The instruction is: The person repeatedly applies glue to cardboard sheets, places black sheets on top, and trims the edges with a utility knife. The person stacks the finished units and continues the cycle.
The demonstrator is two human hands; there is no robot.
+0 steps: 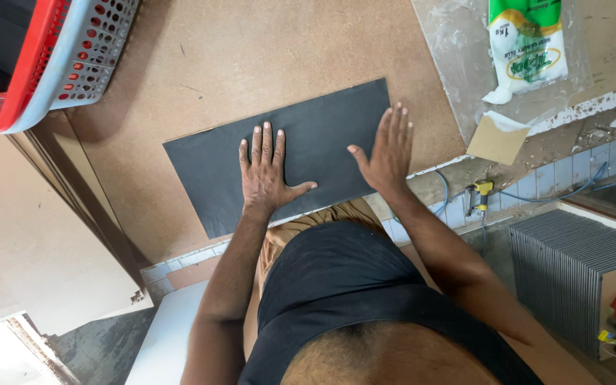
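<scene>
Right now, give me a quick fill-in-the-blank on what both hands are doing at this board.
1. Both hands press flat on a dark grey ____.
2. The left hand lies near the sheet's middle, the right hand at its ____ end.
3. The basket at the top left has a ____ rim.
4. The glue bag lies on the board, ____ from the sheet.

Missing: sheet; right; red; apart

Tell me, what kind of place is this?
Probably a carpentry workshop. Both hands, left hand and right hand, press a dark sheet onto a brown board, with a glue pouch nearby.
</scene>
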